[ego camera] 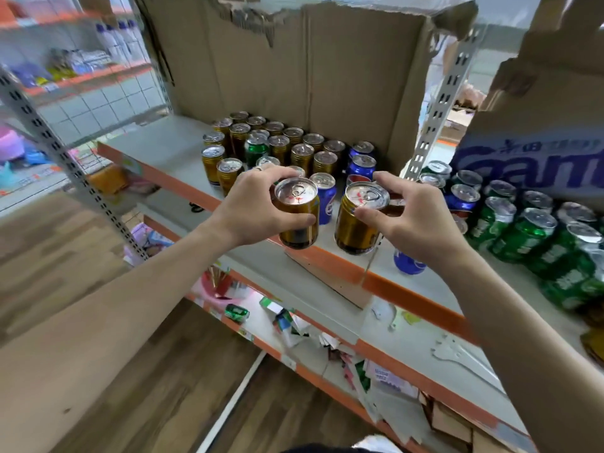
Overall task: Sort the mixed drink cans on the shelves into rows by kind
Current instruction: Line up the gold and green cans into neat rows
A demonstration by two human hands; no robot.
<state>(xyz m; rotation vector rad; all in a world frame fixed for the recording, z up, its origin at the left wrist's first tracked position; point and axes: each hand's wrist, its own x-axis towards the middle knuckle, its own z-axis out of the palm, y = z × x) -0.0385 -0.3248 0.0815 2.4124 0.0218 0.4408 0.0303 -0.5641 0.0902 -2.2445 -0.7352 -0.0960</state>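
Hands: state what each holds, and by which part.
Left hand grips a gold can round its upper side; right hand pinches a second gold can near its rim.

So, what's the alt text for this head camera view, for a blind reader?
A person's left hand grips a gold can and the right hand a second gold can, at a shelf front edge. Behind stand more gold cans, one green can among them, beside blue cans.

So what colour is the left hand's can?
The can is gold with a silver lid, in the head view.
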